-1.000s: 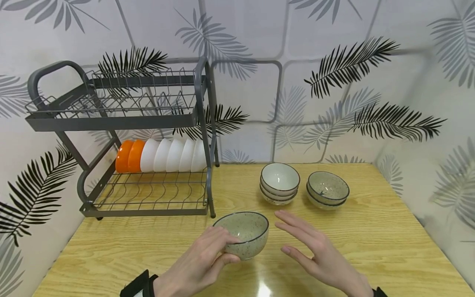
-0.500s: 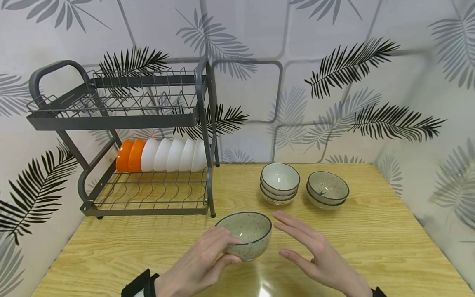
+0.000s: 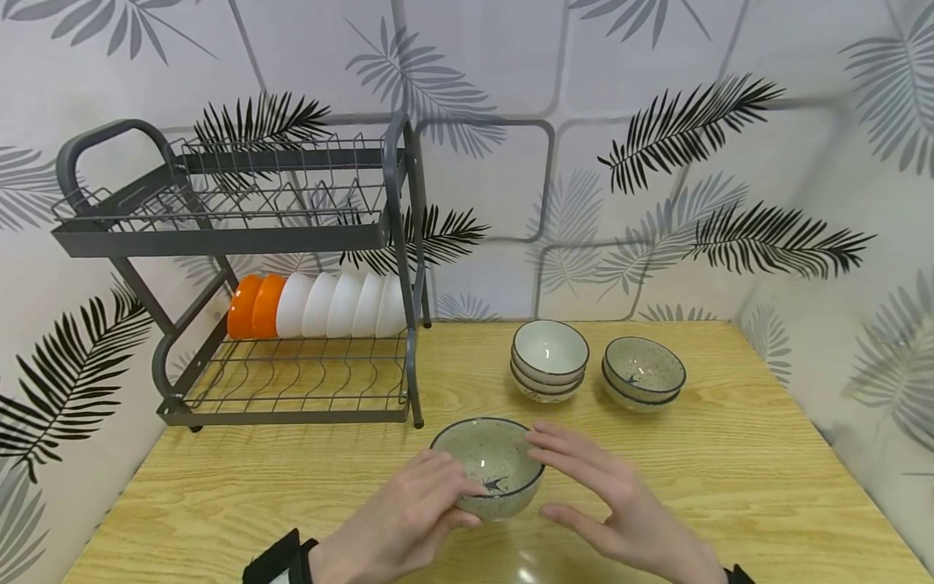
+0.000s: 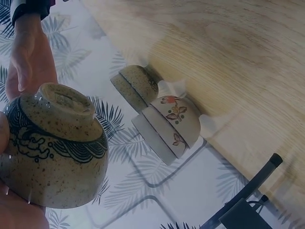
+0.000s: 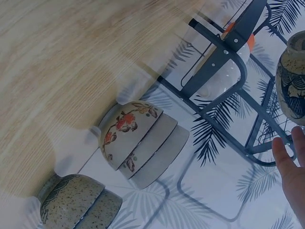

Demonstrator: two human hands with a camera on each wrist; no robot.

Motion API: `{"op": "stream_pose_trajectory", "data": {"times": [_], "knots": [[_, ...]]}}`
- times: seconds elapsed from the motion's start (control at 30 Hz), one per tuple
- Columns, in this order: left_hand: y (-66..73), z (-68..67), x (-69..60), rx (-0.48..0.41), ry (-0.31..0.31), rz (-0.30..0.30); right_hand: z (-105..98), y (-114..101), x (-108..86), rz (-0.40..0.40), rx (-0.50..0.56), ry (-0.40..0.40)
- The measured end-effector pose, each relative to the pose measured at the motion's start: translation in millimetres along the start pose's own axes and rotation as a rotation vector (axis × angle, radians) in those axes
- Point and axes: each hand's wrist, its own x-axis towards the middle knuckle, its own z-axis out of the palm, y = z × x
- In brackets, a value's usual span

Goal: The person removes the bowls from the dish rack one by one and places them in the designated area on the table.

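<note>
A speckled grey-green bowl (image 3: 503,504) with a dark rim is held above the table, tilted so that a dark motif inside shows in the head view. My left hand (image 3: 409,519) grips its left side, thumb outside and fingers over the rim. In the left wrist view the bowl (image 4: 62,152) shows its foot and a blue wave pattern. My right hand (image 3: 620,503) is at the bowl's right side with fingers extended, fingertips overlapping the rim in the head view; whether they touch it I cannot tell. The right wrist view shows those fingers (image 5: 286,162) close to the bowl (image 5: 293,86).
A dark two-tier dish rack (image 3: 284,418) stands at the left, with orange bowls (image 3: 255,308) and several white bowls (image 3: 343,308) upright in its lower tier. Behind my hands stand a stack of white floral bowls (image 3: 550,353) and a stack of speckled bowls (image 3: 645,369) on the wooden table (image 3: 766,454).
My left hand has shifted the bowl slightly right and tipped its opening more toward the head camera, revealing the motif. My right hand has moved slightly left, closer to the rim.
</note>
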Motion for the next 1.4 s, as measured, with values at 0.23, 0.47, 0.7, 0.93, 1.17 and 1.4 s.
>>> {"op": "stream_pose_trajectory", "data": {"times": [0.23, 0.47, 0.7, 0.93, 1.17, 1.4], "knots": [[1.9, 5.1, 1.2, 0.072, -0.047, 0.047, 8, -2, 5.5, -0.091, -0.01, -0.036], [1.9, 12.9, 1.8, 0.179, -0.084, 0.077, 12, -1, 6.2, -0.232, -0.121, -0.097], [-0.6, 15.2, -1.1, 0.222, -0.163, -0.003, 7, 6, -4.5, -0.144, -0.228, -0.153], [-9.0, 8.7, -13.3, 0.192, -0.19, -0.142, -1, 28, -30.7, -0.089, -0.364, -0.215], [-12.8, 7.6, -17.8, 0.21, -0.184, -0.137, -2, 45, -48.5, -0.04, -0.378, -0.237], [-12.3, 6.8, -19.0, 0.195, -0.192, -0.159, -1, 50, -53.5, -0.017, -0.379, -0.236]]}}
